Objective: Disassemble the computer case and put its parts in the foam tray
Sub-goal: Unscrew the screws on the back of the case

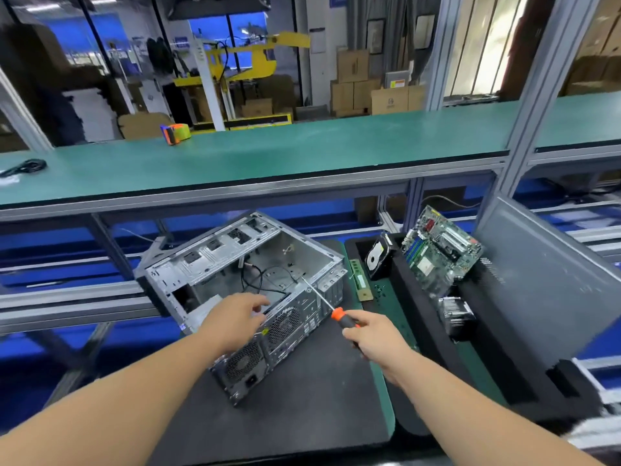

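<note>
Right hand (366,334) grips screwdriver (336,312); left hand (235,317) spread on case (255,284) (fingertips blurred).

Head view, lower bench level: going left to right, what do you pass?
Computer case → screwdriver in the right hand → RAM stick → hard drive → motherboard → grey side panel. The left hand overlaps the case, so it is left out.

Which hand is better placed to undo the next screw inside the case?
Probably the right hand: it grips the screwdriver, whose tip already reaches inside the case. The left hand only rests on its rear edge.
</note>
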